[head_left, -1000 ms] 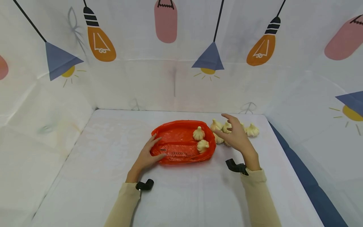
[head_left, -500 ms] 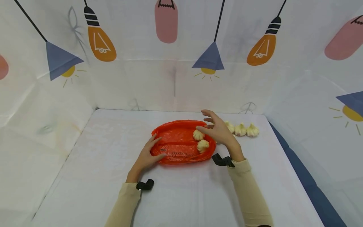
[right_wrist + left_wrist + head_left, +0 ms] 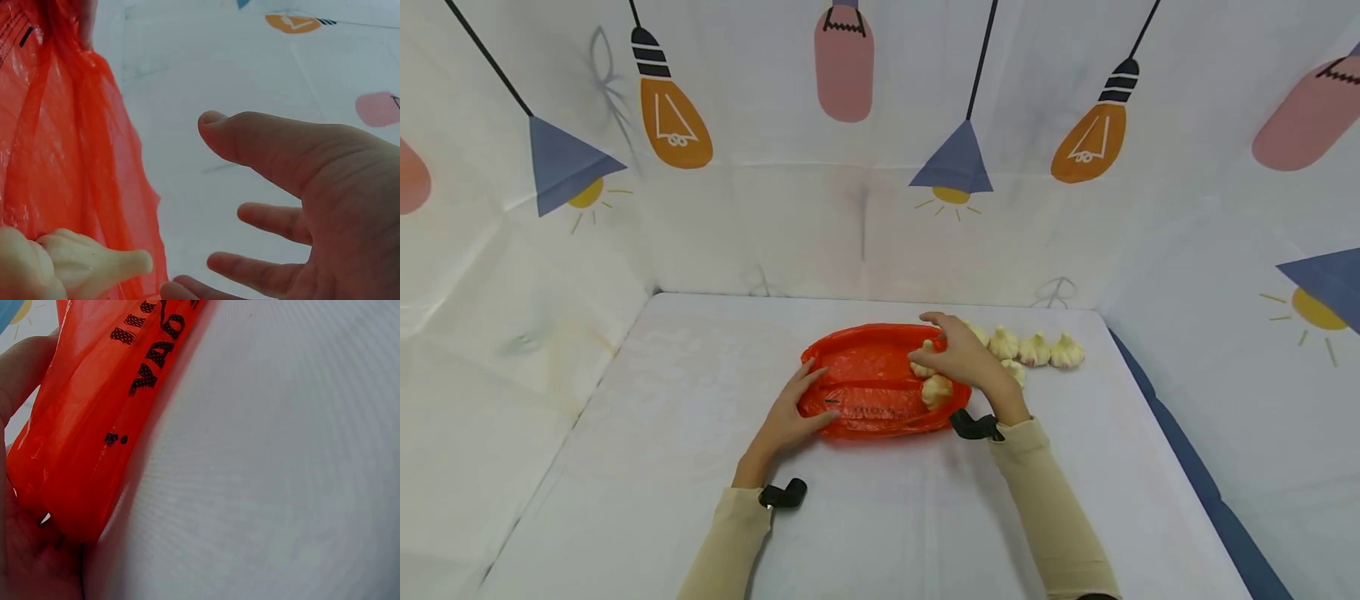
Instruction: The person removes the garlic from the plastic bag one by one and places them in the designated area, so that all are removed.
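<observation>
A red plastic bag (image 3: 865, 367) lies spread with its mouth facing up, dark printing on its near side. My left hand (image 3: 788, 410) holds the bag's left end, thumb toward the near side and fingers toward the far side. In the left wrist view, red plastic (image 3: 87, 481) runs between thumb and fingers. Two garlic bulbs (image 3: 936, 392) sit at the right end inside the bag. Over that end, my right hand (image 3: 966, 357) has its fingers apart and nothing between them. The right wrist view shows a garlic bulb (image 3: 87, 262) beyond the fingertips.
Several more garlic bulbs (image 3: 1034, 350) stand in a cluster on the white table (image 3: 880, 517), right of the bag behind my right wrist. A white curtain printed with lamps (image 3: 951, 167) hangs behind and at both sides.
My right hand has moved left from the garlic cluster to over the bag's right end. My left hand keeps its place on the bag. The view has tipped slightly.
</observation>
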### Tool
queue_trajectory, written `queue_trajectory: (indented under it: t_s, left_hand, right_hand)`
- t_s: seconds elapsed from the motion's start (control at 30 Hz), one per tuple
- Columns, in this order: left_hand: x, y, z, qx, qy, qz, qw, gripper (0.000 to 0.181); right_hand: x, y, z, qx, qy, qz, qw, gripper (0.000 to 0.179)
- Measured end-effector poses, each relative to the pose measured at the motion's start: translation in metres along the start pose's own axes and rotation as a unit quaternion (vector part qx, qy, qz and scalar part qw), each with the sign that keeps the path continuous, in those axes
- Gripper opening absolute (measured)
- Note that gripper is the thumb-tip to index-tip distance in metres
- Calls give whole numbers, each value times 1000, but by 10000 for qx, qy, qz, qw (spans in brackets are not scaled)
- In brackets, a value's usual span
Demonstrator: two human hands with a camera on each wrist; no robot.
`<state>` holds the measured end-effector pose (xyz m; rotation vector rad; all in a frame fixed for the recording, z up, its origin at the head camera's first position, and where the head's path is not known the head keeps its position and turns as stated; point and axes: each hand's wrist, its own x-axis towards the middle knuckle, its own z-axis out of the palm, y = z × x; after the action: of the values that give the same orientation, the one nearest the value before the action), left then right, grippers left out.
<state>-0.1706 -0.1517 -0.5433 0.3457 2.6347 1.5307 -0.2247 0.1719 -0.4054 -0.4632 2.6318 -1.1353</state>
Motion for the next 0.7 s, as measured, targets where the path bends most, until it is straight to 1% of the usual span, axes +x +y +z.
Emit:
queue_trajectory:
  t_s: [0.07, 0.3, 0.37, 0.47, 0.6, 0.7]
  left_hand:
    - [-1, -1, 0, -19, 10, 20, 10000, 81]
    - [-1, -2, 0, -63, 37, -7, 10000, 82]
    - [-1, -2, 0, -56, 25, -14, 10000, 82]
    - [0, -1, -1, -58, 15, -33, 10000, 82]
    - [0, 0, 0, -60, -1, -89, 9999, 82]
    - [0, 1, 0, -74, -17, -141, 9999, 82]
  right_hand:
    - [2, 3, 1, -120, -26, 70, 9999, 75]
    - [13, 9, 8, -486, -338, 293, 9978, 75]
    - [15, 8, 11, -456, -412, 304, 9976, 74]
    - [19, 4, 16, -345, -518, 120, 9980, 72]
    - [25, 0, 25, -356, -652, -344, 9966, 61]
    - [28, -1, 33, -295, -760, -557, 9951, 53]
